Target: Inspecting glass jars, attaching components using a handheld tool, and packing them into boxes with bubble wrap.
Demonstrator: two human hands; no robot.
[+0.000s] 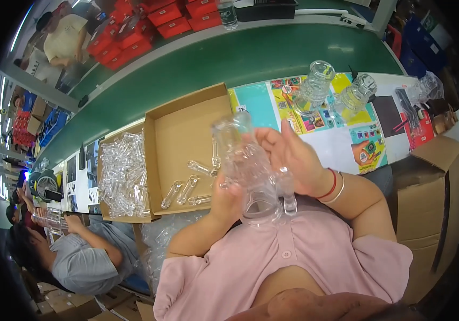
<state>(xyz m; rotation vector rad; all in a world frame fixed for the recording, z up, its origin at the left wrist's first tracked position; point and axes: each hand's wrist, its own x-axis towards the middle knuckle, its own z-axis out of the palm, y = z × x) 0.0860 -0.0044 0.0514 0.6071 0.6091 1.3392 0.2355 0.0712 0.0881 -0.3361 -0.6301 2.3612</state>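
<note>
Both my hands hold one large clear glass vessel [248, 166] close to my chest, above the table's near edge. My left hand [227, 200] grips its lower part from below. My right hand [291, 155] wraps its upper side, a red cord and a silver bangle on that wrist. A short side tube sticks out of the vessel near my right palm. Just beyond my hands lies an open cardboard box [178, 136] with a few small clear glass tubes [181, 190] on its floor.
A second cardboard box [120, 174] packed with several clear tubes sits left of the first. Two finished clear glass pieces [315, 88] stand on colourful printed sheets. A green conveyor belt [229, 64] runs behind. Another person [79, 257] works at my left. A carton [433, 198] stands at right.
</note>
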